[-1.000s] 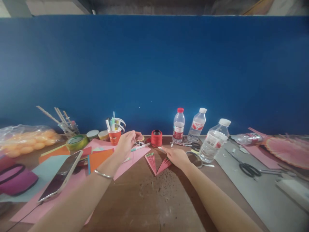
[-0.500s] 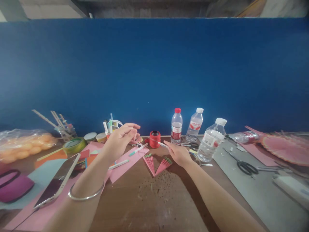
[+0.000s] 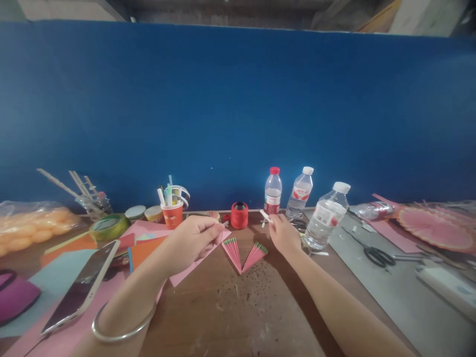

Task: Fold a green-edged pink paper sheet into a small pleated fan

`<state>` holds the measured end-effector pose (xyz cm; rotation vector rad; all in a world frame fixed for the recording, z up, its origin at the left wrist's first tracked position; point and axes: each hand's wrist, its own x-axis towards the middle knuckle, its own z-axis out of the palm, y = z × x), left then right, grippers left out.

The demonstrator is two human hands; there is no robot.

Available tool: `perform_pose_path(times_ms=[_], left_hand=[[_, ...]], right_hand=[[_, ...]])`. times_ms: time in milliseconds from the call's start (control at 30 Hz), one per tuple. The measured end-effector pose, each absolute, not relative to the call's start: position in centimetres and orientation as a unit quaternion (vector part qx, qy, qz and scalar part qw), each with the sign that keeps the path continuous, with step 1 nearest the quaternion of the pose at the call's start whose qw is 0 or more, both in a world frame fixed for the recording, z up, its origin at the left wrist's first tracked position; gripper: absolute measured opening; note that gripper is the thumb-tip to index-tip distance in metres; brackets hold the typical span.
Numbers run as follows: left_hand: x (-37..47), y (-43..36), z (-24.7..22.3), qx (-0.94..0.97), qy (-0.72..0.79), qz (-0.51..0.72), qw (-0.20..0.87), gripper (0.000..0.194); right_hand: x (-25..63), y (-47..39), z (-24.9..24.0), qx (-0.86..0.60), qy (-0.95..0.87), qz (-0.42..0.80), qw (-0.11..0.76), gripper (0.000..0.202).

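Observation:
My left hand (image 3: pixel 199 243) is closed, thumb against fingers, above the pink sheet (image 3: pixel 182 277). A small whitish tip shows at its fingertips; what it belongs to I cannot make out. My right hand (image 3: pixel 285 235) is wrapped round a slim white pen-like stick (image 3: pixel 265 216), whose end points up and left. Between and below the hands lies a pleated pink paper fan (image 3: pixel 235 257) with green edges, its two folded wings meeting at a point in a V. Just behind it stands a spool of red thread (image 3: pixel 239 216).
Bottles (image 3: pixel 323 218) stand behind my right hand. A red paper cup (image 3: pixel 172 214) of pens is at back left, with green tape (image 3: pixel 108 227) and a phone (image 3: pixel 82 287) nearer. Black scissors (image 3: pixel 377 255) lie on a grey board (image 3: pixel 372 292) at right. Dark specks dot the table (image 3: pixel 223 322).
My left hand has lowered and moved right, its fingers closing into a pinch. My right hand has moved slightly right, and the white stick now tilts up, away from the spool.

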<state>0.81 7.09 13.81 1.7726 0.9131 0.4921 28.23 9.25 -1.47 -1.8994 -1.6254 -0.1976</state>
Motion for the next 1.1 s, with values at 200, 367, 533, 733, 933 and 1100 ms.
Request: perform_pose_path(times_ms=[200, 367, 533, 733, 933, 1100], left_hand=[[1.3, 7.0, 13.6, 0.773, 0.413, 0.262, 0.403, 0.034], [2.6, 7.0, 12.3, 0.806, 0.409, 0.24, 0.355, 0.031], [3.3, 7.1, 11.5, 0.841, 0.387, 0.229, 0.302, 0.033], [0.7, 7.3, 13.8, 0.835, 0.407, 0.234, 0.287, 0.031], [-4.3, 9.0, 15.5, 0.819, 0.437, 0.299, 0.221, 0.034], [-8.0, 10.4, 15.4, 0.795, 0.47, 0.314, 0.22, 0.03]], right_hand=[[27.0, 9.0, -0.3, -0.692, -0.642, 0.023, 0.329, 0.013], [22.5, 6.8, 4.2, -0.581, -0.677, 0.135, 0.431, 0.027], [18.5, 3.5, 7.0, -0.41, -0.578, 0.514, 0.484, 0.028], [21.7, 3.1, 9.1, -0.44, -0.557, 0.496, 0.5, 0.023], [27.1, 3.9, 10.4, -0.564, -0.569, 0.314, 0.509, 0.024], [30.8, 3.6, 10.8, -0.661, -0.593, 0.18, 0.424, 0.02]])
